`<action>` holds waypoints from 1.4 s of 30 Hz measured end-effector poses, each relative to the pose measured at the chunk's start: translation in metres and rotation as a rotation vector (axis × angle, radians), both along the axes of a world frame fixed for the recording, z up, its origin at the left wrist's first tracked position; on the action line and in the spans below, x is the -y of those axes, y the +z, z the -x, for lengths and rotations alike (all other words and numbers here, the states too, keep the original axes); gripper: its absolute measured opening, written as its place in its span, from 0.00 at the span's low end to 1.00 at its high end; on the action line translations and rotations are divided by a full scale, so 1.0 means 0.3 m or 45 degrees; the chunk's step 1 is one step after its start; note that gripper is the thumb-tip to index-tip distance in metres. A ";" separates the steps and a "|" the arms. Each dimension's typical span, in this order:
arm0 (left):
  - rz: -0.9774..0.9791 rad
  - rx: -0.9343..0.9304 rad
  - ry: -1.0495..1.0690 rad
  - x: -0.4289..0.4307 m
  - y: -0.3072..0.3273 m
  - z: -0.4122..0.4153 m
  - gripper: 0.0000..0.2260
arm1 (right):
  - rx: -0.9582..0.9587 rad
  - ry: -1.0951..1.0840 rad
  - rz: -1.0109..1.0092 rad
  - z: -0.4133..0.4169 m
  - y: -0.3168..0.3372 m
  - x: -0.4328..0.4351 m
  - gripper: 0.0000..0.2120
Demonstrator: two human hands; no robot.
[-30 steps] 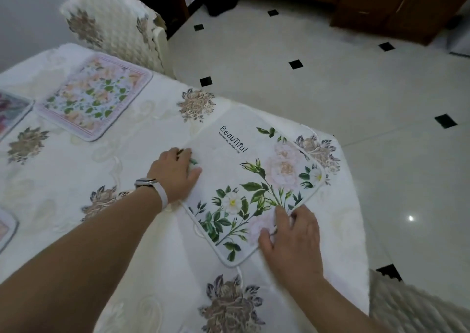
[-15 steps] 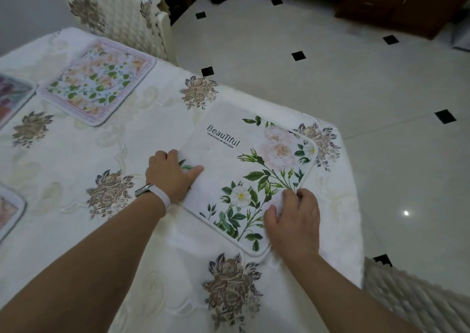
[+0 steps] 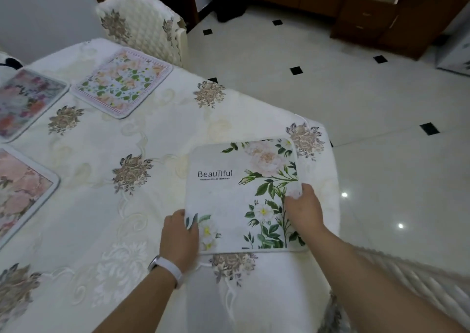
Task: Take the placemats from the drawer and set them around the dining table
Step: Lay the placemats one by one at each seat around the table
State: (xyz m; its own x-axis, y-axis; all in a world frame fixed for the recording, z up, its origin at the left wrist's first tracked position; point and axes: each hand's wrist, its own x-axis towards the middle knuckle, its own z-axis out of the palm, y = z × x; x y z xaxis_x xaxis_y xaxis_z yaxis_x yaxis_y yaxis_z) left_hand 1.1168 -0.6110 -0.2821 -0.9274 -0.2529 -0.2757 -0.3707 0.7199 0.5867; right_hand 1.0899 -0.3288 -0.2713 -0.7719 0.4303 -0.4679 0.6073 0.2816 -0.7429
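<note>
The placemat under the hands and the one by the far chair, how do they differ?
The near placemat is mostly plain white with large green stems down one side and the word BeauTIful; the far placemat is covered all over in small peach flowers inside a pinkish border. The near one is held by the left hand and right hand; the far one lies untouched. Both are rounded-corner floral mats on the tablecloth.
</note>
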 end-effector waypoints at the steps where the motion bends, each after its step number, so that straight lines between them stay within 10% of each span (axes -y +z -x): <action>1: -0.027 -0.008 0.034 -0.005 0.003 -0.045 0.07 | -0.005 0.037 -0.023 -0.032 0.002 -0.003 0.15; 32: -0.992 0.577 0.262 -0.218 0.055 -0.791 0.07 | -0.221 0.786 -0.907 -0.193 -0.003 -0.003 0.24; 39: -0.448 -0.107 -0.267 -0.069 0.068 -0.731 0.08 | -0.226 1.039 -0.916 -0.337 -0.038 0.045 0.26; 42: -0.109 -0.320 -0.655 -0.028 0.041 -0.583 0.24 | -0.162 1.166 -0.918 -0.397 -0.064 0.108 0.29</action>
State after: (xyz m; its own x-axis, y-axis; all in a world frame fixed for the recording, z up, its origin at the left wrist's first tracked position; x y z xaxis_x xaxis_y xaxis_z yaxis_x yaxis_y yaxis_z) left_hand 1.2917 -0.6027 -0.2698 -0.9648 0.2613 -0.0307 0.1727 0.7170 0.6753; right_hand 1.2092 -0.3614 -0.2907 -0.9546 -0.1766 -0.2399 -0.1080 0.9557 -0.2737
